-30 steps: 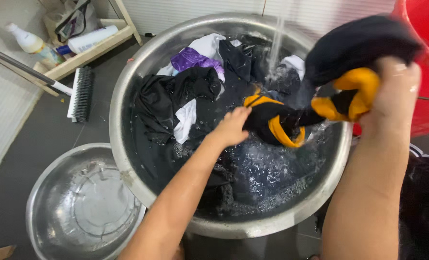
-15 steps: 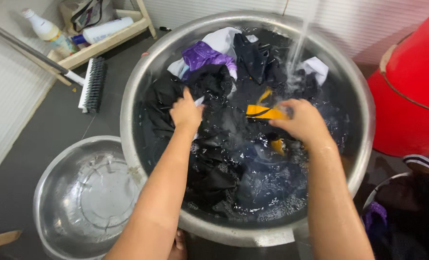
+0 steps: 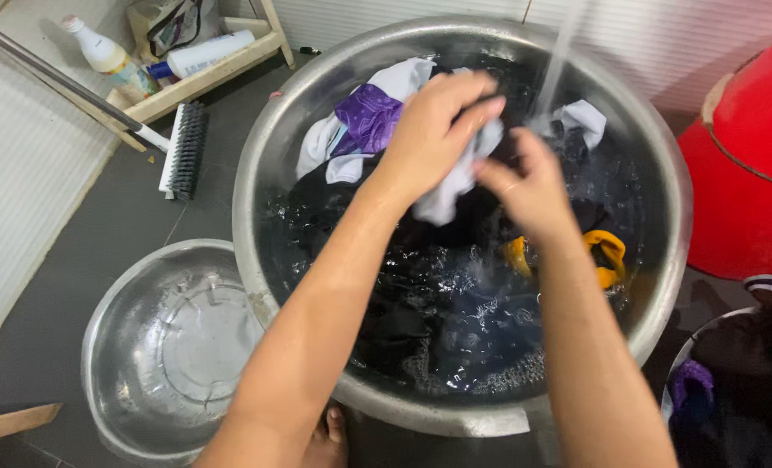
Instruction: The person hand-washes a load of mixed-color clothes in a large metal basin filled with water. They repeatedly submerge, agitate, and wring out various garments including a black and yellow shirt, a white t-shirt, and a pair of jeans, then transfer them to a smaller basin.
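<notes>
Where half a second ago both hands were down in the dark wash, apart from each other, they have now come up together at the centre top of the frame with a white cloth (image 3: 446, 192) between them. The left hand (image 3: 433, 130) is closed over its upper end, fingers curled round the fabric; the right hand (image 3: 524, 186) pinches the same piece from the side with thumb and fingers. The cloth hangs just above the water, so the work has moved on from the black and yellow garment (image 3: 607, 251), which now lies let go in the water at centre right, to this white piece.

A thin stream of water (image 3: 557, 61) falls from the top edge just beside the right hand. Below the hands, the big metal basin (image 3: 269, 173) fills the middle of the frame, holding dark soapy water, black clothes, a purple cloth (image 3: 367, 117) and more white fabric at its far side.

At lower left a smaller metal basin (image 3: 134, 347) sits touching the big one, with only a film of water in it. Both stand on a dark grey floor (image 3: 100, 225). A scrub brush (image 3: 185, 152) on a long handle lies at upper left, near a low wooden rack (image 3: 204, 78) with bottles. A red tub (image 3: 750, 165) stands at the right edge, and another basin with clothes shows at lower right.
</notes>
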